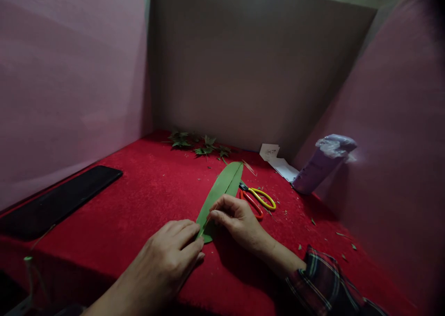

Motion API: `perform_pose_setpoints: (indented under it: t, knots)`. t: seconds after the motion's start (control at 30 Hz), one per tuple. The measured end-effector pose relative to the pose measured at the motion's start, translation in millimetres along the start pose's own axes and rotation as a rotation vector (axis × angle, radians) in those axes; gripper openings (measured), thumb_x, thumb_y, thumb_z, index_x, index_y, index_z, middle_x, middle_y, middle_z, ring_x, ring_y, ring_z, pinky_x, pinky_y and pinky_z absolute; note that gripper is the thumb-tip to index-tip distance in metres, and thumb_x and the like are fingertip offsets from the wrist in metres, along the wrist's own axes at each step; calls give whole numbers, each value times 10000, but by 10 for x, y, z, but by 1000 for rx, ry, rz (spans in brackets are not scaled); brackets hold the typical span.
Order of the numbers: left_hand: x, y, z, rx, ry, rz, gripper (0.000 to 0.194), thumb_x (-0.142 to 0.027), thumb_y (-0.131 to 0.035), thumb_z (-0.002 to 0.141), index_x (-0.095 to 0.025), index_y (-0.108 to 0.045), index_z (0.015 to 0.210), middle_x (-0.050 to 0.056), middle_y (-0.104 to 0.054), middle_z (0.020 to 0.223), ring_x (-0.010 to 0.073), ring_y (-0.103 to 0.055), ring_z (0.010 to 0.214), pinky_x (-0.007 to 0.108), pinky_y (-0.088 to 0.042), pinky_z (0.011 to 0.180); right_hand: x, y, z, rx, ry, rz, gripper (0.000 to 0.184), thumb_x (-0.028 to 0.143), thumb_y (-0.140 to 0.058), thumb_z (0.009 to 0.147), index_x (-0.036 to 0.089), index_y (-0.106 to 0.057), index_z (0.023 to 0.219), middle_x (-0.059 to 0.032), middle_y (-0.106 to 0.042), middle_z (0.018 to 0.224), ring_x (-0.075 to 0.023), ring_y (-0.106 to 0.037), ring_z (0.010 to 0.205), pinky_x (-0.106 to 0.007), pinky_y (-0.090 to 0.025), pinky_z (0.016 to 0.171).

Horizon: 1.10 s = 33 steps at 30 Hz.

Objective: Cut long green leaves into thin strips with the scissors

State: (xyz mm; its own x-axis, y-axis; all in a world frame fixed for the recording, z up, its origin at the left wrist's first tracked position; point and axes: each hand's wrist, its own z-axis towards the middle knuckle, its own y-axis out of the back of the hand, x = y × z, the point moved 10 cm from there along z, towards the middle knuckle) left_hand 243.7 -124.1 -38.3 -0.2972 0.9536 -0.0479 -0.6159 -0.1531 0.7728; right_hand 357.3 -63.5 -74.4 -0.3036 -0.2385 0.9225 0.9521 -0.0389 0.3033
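Observation:
A long, broad green leaf points away from me over the red cloth, with a dark line along its length. My left hand is closed on its near end, thumb and fingers pinching the edge. Over the leaf's lower right part, my right hand is closed in a pinch around a thin, pale stick, mostly hidden by the fingers. Scissors with one red and one yellow handle lie just right of the leaf, their blades partly under it. A few thin sticks lie by the far tip.
Leafy sprigs lie along the back of the red cloth. A black flat slab is at the left. Toward the right stand a purple container with clear plastic and white papers. Small leaf scraps are scattered nearby.

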Motion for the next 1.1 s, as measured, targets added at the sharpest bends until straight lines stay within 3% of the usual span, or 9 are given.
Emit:
perform_pose_setpoints:
  t: [0.4,0.6,1.1]
  knots:
    - [119,-27,-62,26,86,-84,248,-102,-379,834,-180,-566,978,65,-621,891,151,-582,815,287,-491,733,25,-5,-14,10,29,-43,58,190,-535,787,171,-547,732,17,-554,646,-105,-497,593,-214,-398,551]
    - [67,2,-42,0,43,-51,242,-101,-412,819,-191,-591,955,67,-621,917,162,-573,874,302,-490,764,61,-1,-24,8,29,-80,70,193,-532,784,169,-540,719,14,-555,638,-102,-476,572,-211,-385,534]
    - [62,-22,-49,17,35,-19,239,-111,-403,830,-188,-598,945,72,-615,904,171,-574,871,326,-498,769,269,-97,-71,17,195,-282,124,91,-471,807,183,-503,731,43,-486,613,-88,-418,550,-187,-349,531]
